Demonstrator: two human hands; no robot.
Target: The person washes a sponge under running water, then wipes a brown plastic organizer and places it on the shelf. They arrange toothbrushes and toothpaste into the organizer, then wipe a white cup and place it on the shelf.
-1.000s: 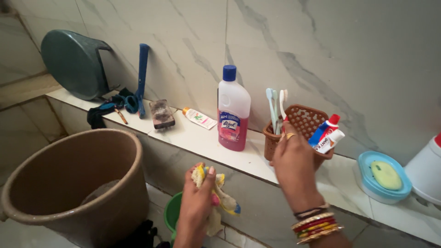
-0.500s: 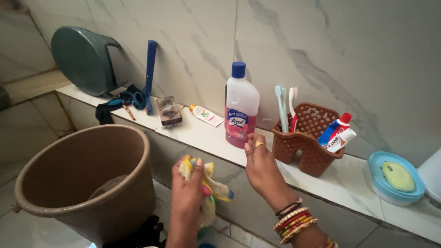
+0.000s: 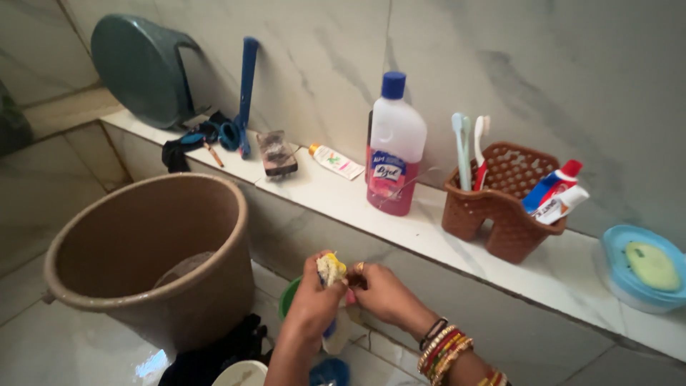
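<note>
The cloth (image 3: 331,270), a crumpled yellowish rag with bits of bright colour, sits low in the middle of the view, bunched between both hands below the ledge (image 3: 429,236). The left hand (image 3: 314,300) is closed around the bulk of it, with a tail of fabric hanging down beneath the fist; the right hand (image 3: 379,289) meets it from the other side, fingers curled in and pinching the top of the bundle, so neither hand has anything else in it. To work the rag well, the judgement is that the left fist should keep the wad firm while the right draws out a flat, clean face, letting the loose tail stay clear of the floor. Just under the grip a green tub (image 3: 287,300) shows at its rim. To the left of the grip stands a brown bucket (image 3: 150,257). Above and beyond the grip, on the ledge, stand a cleaner bottle (image 3: 395,146) and a brown basket (image 3: 504,207) with toothbrushes (image 3: 468,150); further right lies a blue soap dish (image 3: 639,268).
</note>
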